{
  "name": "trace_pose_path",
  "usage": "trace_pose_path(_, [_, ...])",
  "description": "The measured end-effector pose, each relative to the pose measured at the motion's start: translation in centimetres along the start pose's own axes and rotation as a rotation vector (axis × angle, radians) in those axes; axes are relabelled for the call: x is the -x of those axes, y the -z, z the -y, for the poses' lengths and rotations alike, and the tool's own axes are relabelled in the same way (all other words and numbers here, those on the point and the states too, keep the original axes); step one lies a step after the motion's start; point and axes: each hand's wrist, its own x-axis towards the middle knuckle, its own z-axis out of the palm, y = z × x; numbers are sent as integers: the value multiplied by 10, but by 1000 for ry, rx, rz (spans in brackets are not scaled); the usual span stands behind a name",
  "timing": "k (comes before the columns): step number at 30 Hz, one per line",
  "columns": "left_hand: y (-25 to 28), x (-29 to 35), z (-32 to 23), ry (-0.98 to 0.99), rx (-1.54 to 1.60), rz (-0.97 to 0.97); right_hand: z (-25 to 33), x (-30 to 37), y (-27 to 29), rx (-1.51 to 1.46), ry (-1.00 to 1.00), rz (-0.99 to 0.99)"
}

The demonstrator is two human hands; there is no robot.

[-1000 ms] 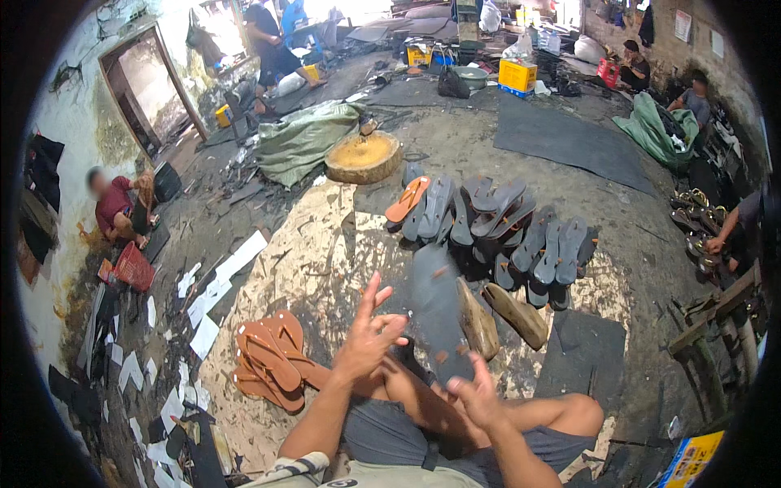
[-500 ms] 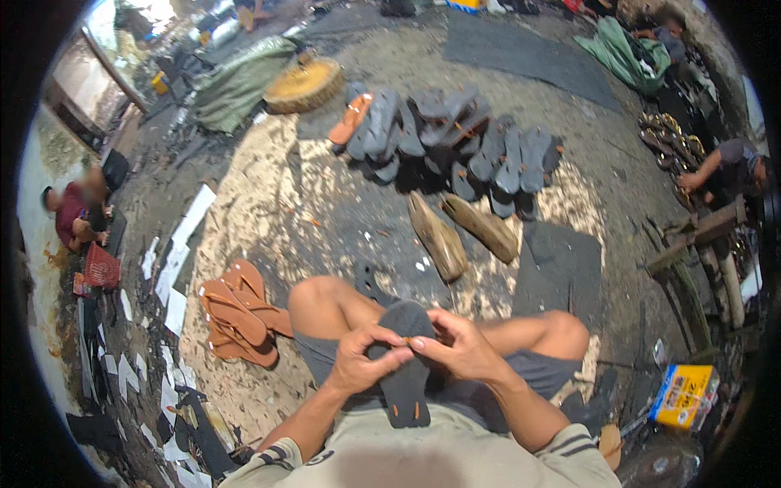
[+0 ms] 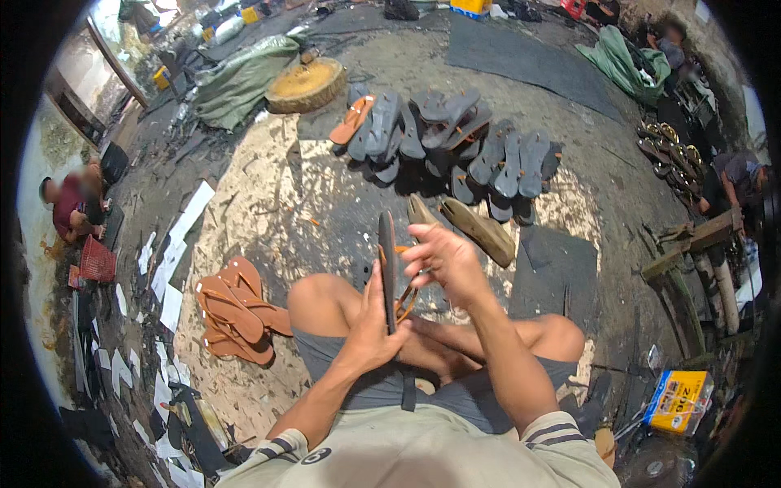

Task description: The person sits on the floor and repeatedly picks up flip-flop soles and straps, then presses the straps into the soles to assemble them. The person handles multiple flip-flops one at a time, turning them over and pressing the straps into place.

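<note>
My left hand (image 3: 370, 329) grips a dark flip-flop (image 3: 386, 276) by its sole, which is turned on edge so that its thin side shows. An orange-brown strap (image 3: 404, 302) loops out from the sole's right side. Close to that side is my right hand (image 3: 450, 262), its fingers spread and partly curled beside the strap; I see nothing held in it. Just beyond the hands, two wooden shoe lasts (image 3: 480, 230) lie on the floor, the left one partly hidden by my right hand.
Brown flip-flops (image 3: 236, 313) are piled at my left. Several dark soles (image 3: 455, 122) stand in a row ahead, near a round wooden block (image 3: 307, 84). A yellow box (image 3: 679, 403) and a wooden stand (image 3: 687, 268) are at right. Other people sit at both sides.
The flip-flop has turned from lying face-up to standing on edge and moved up, away from my body. My right hand has let go of it and moved up and right.
</note>
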Motion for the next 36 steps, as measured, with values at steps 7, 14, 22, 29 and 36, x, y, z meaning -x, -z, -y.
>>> trace_pose_path(7, [50,10,22,317,719,-176,-109,-64,100,1289,-153,-706])
trace_pose_path(14, [53,-14,47,170,329,-350,-138,-45,38,968,-49,-454])
trace_pose_path(22, [80,-48,58,84,-44,-538,13,90,-58,363,85,-97])
trace_pose_path(29, [56,-18,32,-65,-348,-296,10,98,-111,611,187,-235])
trace_pose_path(36, [116,-84,19,-180,1006,-338,3,107,-112,860,566,-209])
